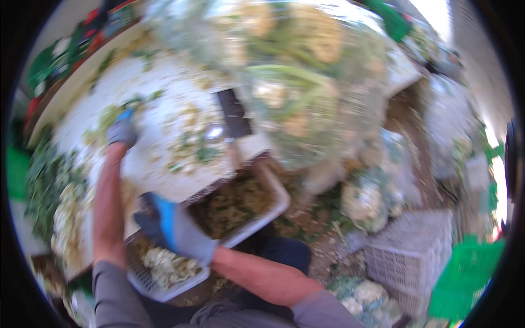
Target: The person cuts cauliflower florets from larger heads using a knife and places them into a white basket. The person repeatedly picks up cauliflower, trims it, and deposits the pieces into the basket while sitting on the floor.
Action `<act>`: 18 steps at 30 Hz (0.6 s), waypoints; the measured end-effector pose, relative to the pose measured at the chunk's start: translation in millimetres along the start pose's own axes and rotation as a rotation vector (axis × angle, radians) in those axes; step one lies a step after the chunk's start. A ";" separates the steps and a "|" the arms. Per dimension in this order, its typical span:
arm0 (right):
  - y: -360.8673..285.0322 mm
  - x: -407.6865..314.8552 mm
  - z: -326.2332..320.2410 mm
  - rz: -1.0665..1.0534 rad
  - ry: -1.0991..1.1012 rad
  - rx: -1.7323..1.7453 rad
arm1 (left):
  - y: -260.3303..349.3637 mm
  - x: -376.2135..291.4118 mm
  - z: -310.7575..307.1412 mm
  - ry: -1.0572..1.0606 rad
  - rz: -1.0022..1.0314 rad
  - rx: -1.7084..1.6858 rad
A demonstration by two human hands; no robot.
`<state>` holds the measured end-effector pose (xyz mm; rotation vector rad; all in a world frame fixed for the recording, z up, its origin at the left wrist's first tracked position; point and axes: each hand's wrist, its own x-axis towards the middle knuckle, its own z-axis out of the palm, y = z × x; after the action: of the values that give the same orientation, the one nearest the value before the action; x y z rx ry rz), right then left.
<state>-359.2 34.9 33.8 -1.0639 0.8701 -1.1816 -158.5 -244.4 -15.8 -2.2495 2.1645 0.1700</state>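
Observation:
My left hand (122, 129), in a grey and blue glove, reaches over the white tabletop (151, 123) and touches or nearly touches a pale green vegetable piece (108, 117). Its fingers are too blurred to tell a grip. My right hand (176, 229), gloved alike, is at the table's near edge, above a white basket (164, 293) of cauliflower pieces (166, 264); whether it holds anything is hidden. A wide dark cleaver blade (233, 112) with a wooden handle (234, 153) lies on the table among cauliflower crumbs (190, 143).
A large clear bag of cauliflower (299, 94) bulges over the table's right side. Beside my knees stands a white crate (283, 201) of scraps. Leaves (49, 180) are heaped at left. Bagged cauliflowers (365, 201), a pale crate (410, 250) and a green crate (467, 279) stand at right.

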 end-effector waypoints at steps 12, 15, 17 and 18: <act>-5.4 -6.0 4.6 0.061 -0.004 -0.068 | -83.3 11.8 67.7 0.079 0.064 0.054; -6.9 -4.7 0.2 0.016 0.009 -0.096 | -85.7 8.3 62.6 0.160 0.126 -0.043; -10.7 -3.8 -1.1 0.012 0.001 -0.118 | -97.5 4.7 59.2 0.261 0.200 -0.183; -16.8 -5.0 -3.8 0.018 0.000 -0.129 | -108.2 1.5 62.5 0.338 0.274 -0.249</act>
<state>-368.4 38.3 48.7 -1.1572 0.9644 -1.1226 -54.7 -236.1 -85.0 -2.2264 2.7688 0.0670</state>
